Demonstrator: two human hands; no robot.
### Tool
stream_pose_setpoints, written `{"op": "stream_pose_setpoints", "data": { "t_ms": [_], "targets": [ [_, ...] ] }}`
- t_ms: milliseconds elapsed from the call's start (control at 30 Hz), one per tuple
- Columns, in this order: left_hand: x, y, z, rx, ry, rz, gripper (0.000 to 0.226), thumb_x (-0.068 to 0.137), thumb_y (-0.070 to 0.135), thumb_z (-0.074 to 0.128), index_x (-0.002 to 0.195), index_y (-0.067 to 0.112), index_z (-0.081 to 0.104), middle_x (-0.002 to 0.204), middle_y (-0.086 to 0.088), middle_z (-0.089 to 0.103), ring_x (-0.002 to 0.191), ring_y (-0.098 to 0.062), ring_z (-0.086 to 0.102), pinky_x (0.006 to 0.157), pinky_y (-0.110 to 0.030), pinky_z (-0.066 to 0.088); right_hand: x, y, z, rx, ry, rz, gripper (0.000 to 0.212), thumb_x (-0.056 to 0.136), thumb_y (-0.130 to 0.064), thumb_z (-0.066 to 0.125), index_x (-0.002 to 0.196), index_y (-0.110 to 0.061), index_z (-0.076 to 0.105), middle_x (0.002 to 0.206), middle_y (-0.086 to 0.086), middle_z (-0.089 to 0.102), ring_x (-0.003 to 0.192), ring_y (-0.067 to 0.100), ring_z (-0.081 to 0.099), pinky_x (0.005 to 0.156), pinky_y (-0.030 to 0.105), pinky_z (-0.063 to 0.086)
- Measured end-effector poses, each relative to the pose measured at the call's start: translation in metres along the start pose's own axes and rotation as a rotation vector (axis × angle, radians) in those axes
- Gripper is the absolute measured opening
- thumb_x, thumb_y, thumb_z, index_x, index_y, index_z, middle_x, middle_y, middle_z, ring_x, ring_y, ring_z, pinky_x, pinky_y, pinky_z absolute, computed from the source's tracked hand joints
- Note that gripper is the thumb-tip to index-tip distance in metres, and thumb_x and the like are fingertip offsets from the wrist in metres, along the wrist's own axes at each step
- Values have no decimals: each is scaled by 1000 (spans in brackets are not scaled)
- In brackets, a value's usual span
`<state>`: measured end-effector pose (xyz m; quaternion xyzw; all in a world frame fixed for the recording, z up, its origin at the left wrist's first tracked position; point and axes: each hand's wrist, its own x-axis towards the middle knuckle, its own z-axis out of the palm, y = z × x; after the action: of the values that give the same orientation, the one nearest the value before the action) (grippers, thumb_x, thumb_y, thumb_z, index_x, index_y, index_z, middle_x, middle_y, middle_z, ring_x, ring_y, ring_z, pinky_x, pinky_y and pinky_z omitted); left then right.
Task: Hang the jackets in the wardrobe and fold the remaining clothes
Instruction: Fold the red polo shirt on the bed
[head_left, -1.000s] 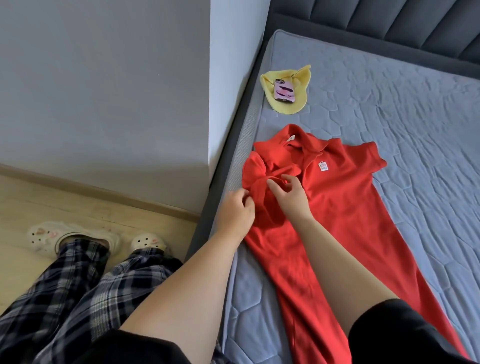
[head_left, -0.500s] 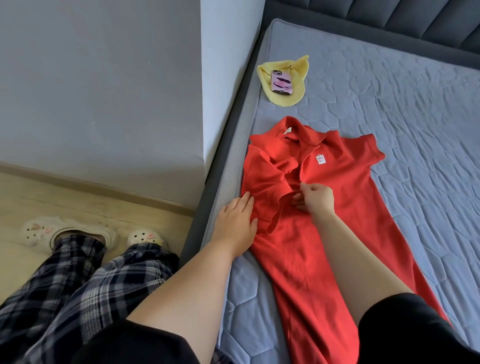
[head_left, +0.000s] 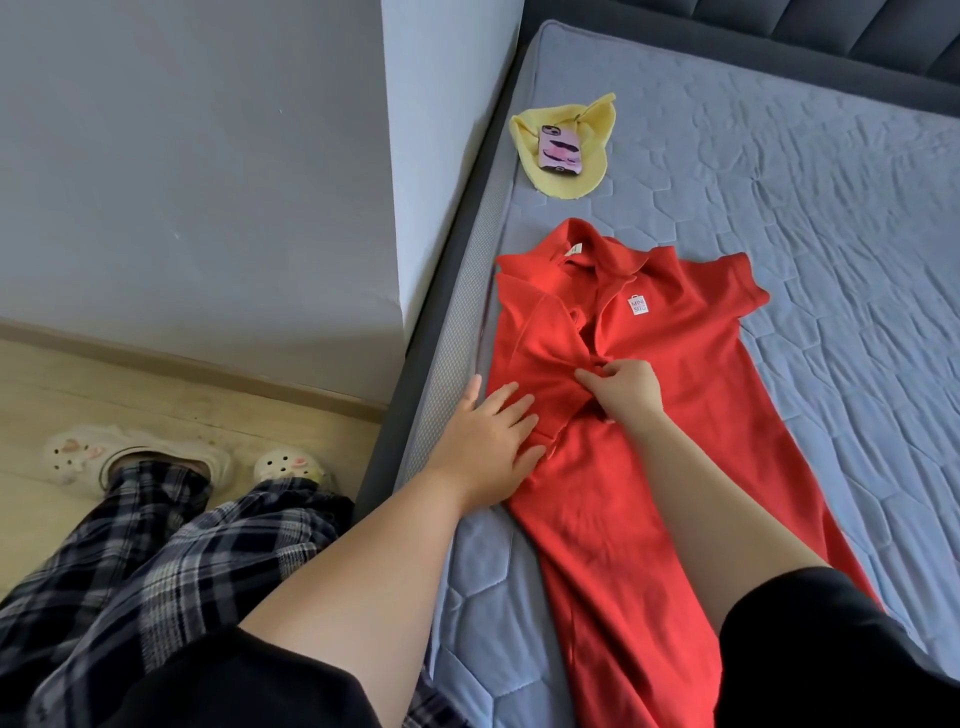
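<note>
Red cotton polo shirt (head_left: 675, 415) flat on grey quilted mattress (head_left: 831, 208). Left hand (head_left: 488, 447) flat, pressing folded sleeve; right hand (head_left: 626, 389) pinching placket. Smooth sleeve toward placket before folding.

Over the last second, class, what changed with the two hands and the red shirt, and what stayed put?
The left hand let go of the folded-in sleeve and now presses flat on it. The right hand shifted along the red shirt, still pinching fabric. The phone on the yellow cloth stayed put.
</note>
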<state>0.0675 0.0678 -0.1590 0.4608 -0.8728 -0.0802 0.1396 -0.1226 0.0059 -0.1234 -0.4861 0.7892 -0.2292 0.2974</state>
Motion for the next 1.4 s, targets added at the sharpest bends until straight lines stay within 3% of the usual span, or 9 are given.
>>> {"op": "stream_pose_setpoints", "data": {
  "t_ms": [133, 267, 467, 700, 833, 933, 1067, 1267, 1400],
  "targets": [
    [18, 8, -9, -126, 189, -63, 31, 95, 22, 49, 112, 6, 69, 126, -10, 63, 126, -27, 49, 115, -50, 18, 4, 13, -1, 44, 217, -5, 38, 92, -33, 53, 63, -8, 50, 63, 9, 54, 72, 32, 52, 64, 34, 36],
    [50, 21, -7, -37, 113, -120, 50, 97, 25, 44, 145, 13, 38, 156, -8, 27, 145, -27, 17, 116, -48, 13, 19, 26, -10, 134, 367, -25, 18, 91, -18, 48, 90, -7, 63, 102, 11, 59, 101, 30, 50, 85, 31, 35],
    [99, 44, 24, 64, -37, -213, 65, 98, 47, 34, 153, 30, 4, 161, -5, -4, 147, -27, -11, 112, -61, -1, 79, 52, -49, 273, 525, 149, 38, 86, -22, 56, 119, -3, 55, 126, 17, 52, 121, 32, 44, 101, 32, 30],
    [123, 43, 66, 133, -194, -292, 70, 92, 64, 26, 151, 38, -2, 161, -4, -5, 146, -28, -14, 108, -67, -7, 157, 80, -92, 596, 392, 466, 62, 82, -54, 62, 126, -11, 56, 108, 1, 58, 97, 23, 56, 90, 33, 46],
    [129, 40, 78, 174, -242, -295, 73, 91, 66, 25, 151, 37, -4, 161, -5, -6, 146, -30, -14, 107, -68, -9, 184, 78, -105, 655, 372, 500, 38, 81, -43, 69, 105, -16, 57, 93, 1, 55, 73, 16, 52, 69, 27, 42],
    [129, 40, 80, 188, -245, -292, 73, 90, 66, 24, 151, 37, -5, 161, -5, -7, 145, -30, -14, 106, -68, -8, 189, 65, -111, 716, 489, 337, 4, 83, -10, 64, 82, -7, 61, 74, 4, 52, 58, 11, 44, 57, 28, 38],
    [129, 41, 77, 182, -262, -296, 72, 91, 66, 22, 150, 37, -7, 160, -4, -11, 145, -30, -18, 106, -67, -13, 144, 48, -95, 381, 608, -154, 12, 79, -5, 56, 72, -12, 49, 71, -3, 51, 65, 9, 45, 63, 21, 37],
    [124, 38, 67, 109, -215, -262, 69, 88, 65, 30, 149, 37, 16, 161, -3, -6, 146, -28, -16, 108, -66, -11, 62, 85, -58, -194, 99, -720, 21, 58, 9, 50, 77, 1, 53, 131, 18, 55, 128, 27, 48, 109, 29, 29],
    [116, 33, 53, 18, -156, -207, 79, 84, 63, 36, 151, 32, 8, 161, -2, -6, 147, -25, -12, 110, -65, -3, 55, 77, -63, -248, 220, -749, 44, 71, -12, 46, 113, 0, 57, 145, 17, 42, 139, 27, 34, 117, 34, 20]
  ]
}}
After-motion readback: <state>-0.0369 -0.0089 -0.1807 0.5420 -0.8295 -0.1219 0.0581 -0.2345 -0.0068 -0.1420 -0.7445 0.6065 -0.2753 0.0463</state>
